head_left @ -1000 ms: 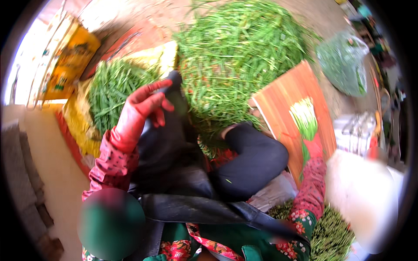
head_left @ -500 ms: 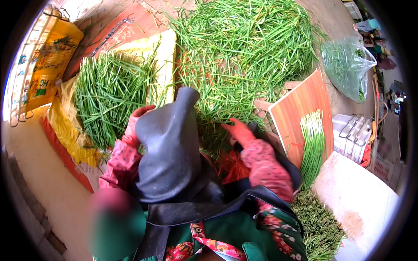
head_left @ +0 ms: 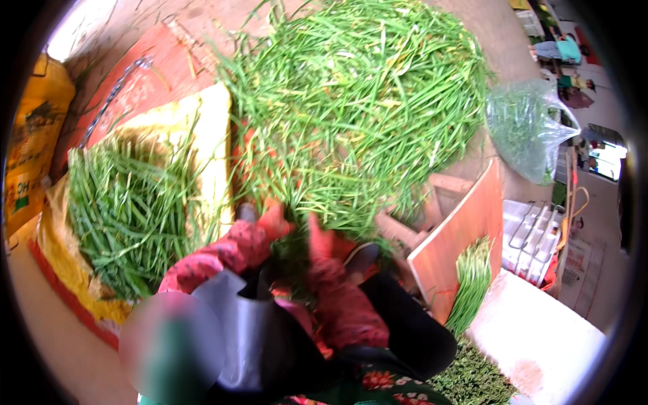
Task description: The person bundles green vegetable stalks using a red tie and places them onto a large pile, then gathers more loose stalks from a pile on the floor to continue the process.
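Chives are heaped in a large loose pile on the ground ahead, and both hands are pushed into its near edge. The left hand, in a red glove, is closed around a clump of stalks at the foot of the pile; the right hand, also gloved in red, is buried beside it in the same clump, and whether its fingers are closed cannot be told. To the left, a smaller batch is laid with stalks aligned on a yellow sack. To the right, a neat bundle is seen beside an orange board, and more cut greens lie below it near a white slab. A clear bag with some greens stands beyond the pile. Judged from this, some sorting has been done, yet the loose pile is far larger than the ordered batches, so most of the work appears to be left.
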The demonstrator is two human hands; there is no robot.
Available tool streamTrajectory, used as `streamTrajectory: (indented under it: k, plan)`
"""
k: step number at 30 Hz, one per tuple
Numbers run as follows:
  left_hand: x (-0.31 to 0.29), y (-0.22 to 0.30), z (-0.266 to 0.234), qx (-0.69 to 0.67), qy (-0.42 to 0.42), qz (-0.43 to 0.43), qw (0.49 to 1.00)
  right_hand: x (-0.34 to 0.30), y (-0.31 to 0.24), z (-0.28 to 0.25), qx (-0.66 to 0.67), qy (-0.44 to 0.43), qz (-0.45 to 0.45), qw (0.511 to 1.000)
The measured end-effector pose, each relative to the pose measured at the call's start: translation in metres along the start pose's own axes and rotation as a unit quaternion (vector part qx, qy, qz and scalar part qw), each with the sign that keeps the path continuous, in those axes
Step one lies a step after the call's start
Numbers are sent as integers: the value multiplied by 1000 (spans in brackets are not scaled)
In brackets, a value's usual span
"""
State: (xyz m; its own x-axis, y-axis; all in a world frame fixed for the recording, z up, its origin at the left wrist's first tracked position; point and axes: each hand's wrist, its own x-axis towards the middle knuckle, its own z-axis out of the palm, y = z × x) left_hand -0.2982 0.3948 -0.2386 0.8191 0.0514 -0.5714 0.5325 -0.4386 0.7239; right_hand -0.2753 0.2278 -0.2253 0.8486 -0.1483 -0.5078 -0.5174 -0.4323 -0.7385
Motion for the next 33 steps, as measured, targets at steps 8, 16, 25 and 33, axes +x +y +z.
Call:
streamTrajectory:
  k: [8,16,25,33]
  plan:
    - [-19,104,-93,-135,-40,193,971,25,-137,22,240,-93,-9,966]
    - [-53,179,-167,-143,187,358,904,135,-363,-151,148,49,-252,955]
    - [-153,-71,-202,148,590,-24,793,111,-222,-57,8,-155,-88,984]
    - [-175,-132,-282,191,520,-152,819,-34,-145,51,-38,-424,106,899]
